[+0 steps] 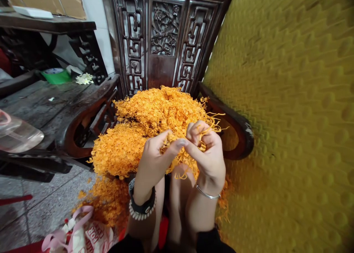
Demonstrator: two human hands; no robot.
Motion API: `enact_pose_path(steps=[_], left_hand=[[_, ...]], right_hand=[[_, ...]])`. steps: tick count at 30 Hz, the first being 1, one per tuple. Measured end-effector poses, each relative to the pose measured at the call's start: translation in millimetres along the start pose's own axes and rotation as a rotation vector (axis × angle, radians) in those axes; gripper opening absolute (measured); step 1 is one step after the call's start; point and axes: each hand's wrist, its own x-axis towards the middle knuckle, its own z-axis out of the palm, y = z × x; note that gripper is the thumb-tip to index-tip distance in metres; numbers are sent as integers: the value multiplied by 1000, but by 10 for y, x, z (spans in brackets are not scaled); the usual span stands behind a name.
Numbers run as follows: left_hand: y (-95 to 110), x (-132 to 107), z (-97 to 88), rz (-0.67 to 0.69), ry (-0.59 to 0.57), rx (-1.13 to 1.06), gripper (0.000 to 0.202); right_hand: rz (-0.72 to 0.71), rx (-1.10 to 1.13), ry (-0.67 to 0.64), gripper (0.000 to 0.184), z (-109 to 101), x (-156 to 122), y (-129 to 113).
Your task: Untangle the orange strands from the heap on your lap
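Observation:
Both of my hands meet above my knees, their thumbs close together. My left hand (pixel 160 153), with a black band and a beaded bracelet at the wrist, is closed on orange curly strands. Orange strands also run between the curled fingers of my right hand (pixel 206 149), which has a thin silver bangle below it. Several strand ends (pixel 181 173) dangle under the fingers. Just beyond the hands, a large heap of the same orange curly strands (pixel 160 109) fills the seat of a dark carved wooden chair (pixel 163 68). The fingers partly hide what they grip.
More orange strands (pixel 107 197) lie on the floor at lower left, beside a white bag with pink handles (pixel 94 236). A wooden bench (pixel 35 101) on the left bears a clear plastic bottle (pixel 19 135) and a green tape roll (pixel 56 76). A yellow textured surface (pixel 290 116) stands close at right.

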Motion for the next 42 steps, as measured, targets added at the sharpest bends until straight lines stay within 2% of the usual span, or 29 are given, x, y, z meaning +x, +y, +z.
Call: enact_pose_path(steps=[2,4,6,8,12,14,16,19,22,23,24,26,28,29,31,33,35,38,40,42], left_hand=[[26,40,-11,-9,-145,-83,24],[33,50,23,-39,-209,-248,28],[11,45,108,-92,-223,-491,37],[-17,49,226,-115,-163,-709,48],[18,102,436,-82,-33,-935,61],[77,109,490,-92,-11,-1026,64],[127,84,510,-122,-9,-1083,63],[146,26,480,-201,35,-1003,58],[97,17,404,-265,190,-841,55],[72,29,378,-275,201,-810,56],[46,46,353,-275,180,-799,56],[0,81,312,-239,63,-818,58],[-26,100,278,-161,-54,-839,57],[-28,101,264,-126,-78,-836,56],[-9,86,239,-123,-55,-792,49],[35,64,222,-176,-28,-719,37],[91,50,211,-217,-70,-665,28],[153,63,209,-218,-153,-635,26],[153,84,225,-206,-122,-619,27],[118,99,260,-192,-40,-607,29]], right_hand=[[42,137,-41,32,1,6,14],[52,369,-100,35,40,9,36],[-40,598,-125,38,113,10,59],[-193,720,-118,40,193,9,74],[-391,699,-53,41,264,-9,59],[-344,579,20,41,245,-27,24],[-192,414,66,39,213,-39,-24],[-23,259,90,34,183,-33,-105],[-2,189,121,32,177,-14,-173],[-9,160,142,32,175,-11,-190],[-22,126,169,33,172,-13,-202],[-66,64,230,35,159,-30,-211],[-132,24,296,37,144,-59,-199],[-174,19,334,38,136,-74,-188],[-266,24,399,40,125,-96,-163],[-324,13,445,42,118,-101,-146],[-339,-36,503,44,112,-90,-142],[-359,-146,609,43,97,-68,-145],[-378,-213,661,43,85,-62,-141],[-371,-241,672,42,78,-64,-132]])
